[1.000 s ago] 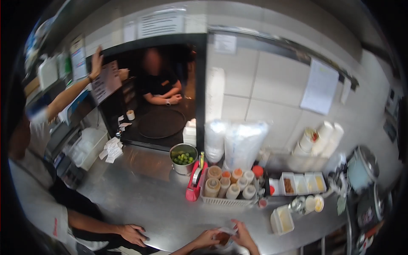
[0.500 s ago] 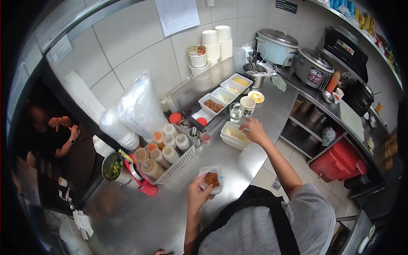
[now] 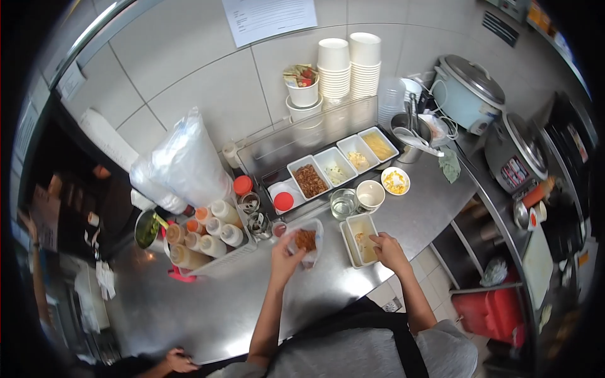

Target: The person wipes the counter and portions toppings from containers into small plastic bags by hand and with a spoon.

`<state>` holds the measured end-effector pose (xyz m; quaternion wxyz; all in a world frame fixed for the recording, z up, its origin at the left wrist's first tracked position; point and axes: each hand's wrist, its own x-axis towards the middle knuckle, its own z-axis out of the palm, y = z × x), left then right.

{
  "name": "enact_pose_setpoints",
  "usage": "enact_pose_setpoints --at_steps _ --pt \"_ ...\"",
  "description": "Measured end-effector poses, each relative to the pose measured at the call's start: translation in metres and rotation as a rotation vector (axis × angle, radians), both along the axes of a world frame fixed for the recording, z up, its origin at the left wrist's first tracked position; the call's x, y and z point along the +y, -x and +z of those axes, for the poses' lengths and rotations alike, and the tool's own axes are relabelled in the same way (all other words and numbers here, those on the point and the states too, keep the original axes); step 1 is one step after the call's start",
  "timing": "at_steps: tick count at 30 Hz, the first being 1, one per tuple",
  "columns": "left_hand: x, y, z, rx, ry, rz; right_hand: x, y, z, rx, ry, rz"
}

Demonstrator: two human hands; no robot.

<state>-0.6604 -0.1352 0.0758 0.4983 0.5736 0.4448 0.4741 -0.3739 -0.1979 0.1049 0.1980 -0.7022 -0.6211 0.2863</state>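
The right hand (image 3: 388, 252) no longer shares the clear plastic bag (image 3: 312, 257) with the left hand (image 3: 286, 253). A second ago both were at the bag; half a second ago the right was over the white rectangular tub (image 3: 348, 246), and now its fingers reach in at the tub's right side. The view has also swung right, bringing the far-right end of the desk (image 3: 208, 309) into sight. The work therefore looks divided: one hand minds the bag while the other is busy at the tub.

The left grip is closed on the left side of the bag, which has crumbly brown food (image 3: 306, 239) inside. The bag is near the middle of the desk, to the left of the tub and apart from it; whether it rests on the surface or is lifted, I cannot tell. Nor can I tell whether the right grip is pinching anything, since the fingertips are partly hidden.

Just beyond the tub stand a glass of clear liquid (image 3: 343, 205) and a paper cup (image 3: 370, 196). Left of the bag is a basket of squeeze bottles (image 3: 217, 246). At the near left edge is a co-worker's hand (image 3: 180, 361).
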Motion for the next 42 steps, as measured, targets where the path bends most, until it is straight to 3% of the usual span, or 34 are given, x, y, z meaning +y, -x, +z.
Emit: enact_pose_setpoints --at_steps 3,6,7,12,15,17,18,22,24,26,28,29,32,34,35,36,37,38,42 --pt "0.02 -0.017 -0.005 0.148 -0.057 0.137 0.005 -0.015 -0.005 0.023 -0.059 0.099" --pt "0.037 -0.03 -0.061 0.041 -0.127 0.194 0.013 -0.021 0.014 -0.065 -0.104 0.224" --pt "0.037 -0.027 -0.062 0.22 -0.166 0.191 0.02 -0.023 0.03 -0.095 -0.141 0.241" --pt "0.006 -0.023 -0.018 0.225 -0.082 0.184 0.083 0.014 0.104 0.013 -0.324 0.343" --pt "-0.024 -0.007 -0.009 0.162 -0.133 0.138 0.134 0.06 0.105 -0.086 -0.422 0.477" --pt "-0.051 0.011 -0.004 0.193 -0.107 0.082 0.182 0.092 0.073 -0.143 -0.541 0.581" --pt "-0.064 0.021 -0.009 0.203 -0.058 0.08 0.21 0.101 0.048 -0.295 -0.456 0.61" --pt "-0.13 0.07 0.007 0.193 0.089 0.137 0.284 0.119 -0.038 -0.625 -0.299 0.515" --pt "-0.171 0.098 0.013 0.21 0.126 0.28 0.28 0.127 -0.035 -0.592 -0.297 0.449" --pt "-0.208 0.123 -0.022 0.223 0.106 0.465 0.278 0.135 -0.033 -0.561 -0.302 0.417" --pt "-0.248 0.139 -0.025 0.142 0.185 0.605 0.285 0.13 -0.051 -0.546 -0.311 0.4" --pt "-0.263 0.145 -0.025 0.108 0.225 0.654 0.287 0.128 -0.061 -0.478 -0.422 0.392" --pt "-0.281 0.153 -0.015 0.11 0.327 0.724 0.281 0.148 -0.056 -0.381 -0.44 0.389" --pt "-0.272 0.153 -0.012 0.014 0.352 0.712 0.281 0.164 -0.052 -0.373 -0.291 0.453" --pt "-0.265 0.153 -0.016 -0.018 0.31 0.696 0.268 0.168 -0.043 -0.328 -0.429 0.478" --pt "-0.259 0.152 -0.009 -0.017 0.306 0.652 0.266 0.17 -0.038 -0.346 -0.359 0.519" --pt "-0.253 0.151 0.0 -0.029 0.303 0.619 0.271 0.17 -0.027 -0.181 -0.093 0.614" --pt "-0.247 0.15 0.006 -0.045 0.293 0.603 0.277 0.167 -0.03 -0.061 -0.028 0.604" --pt "-0.239 0.154 0.008 -0.022 0.293 0.534 0.263 0.15 -0.019 -0.376 -0.51 0.143"
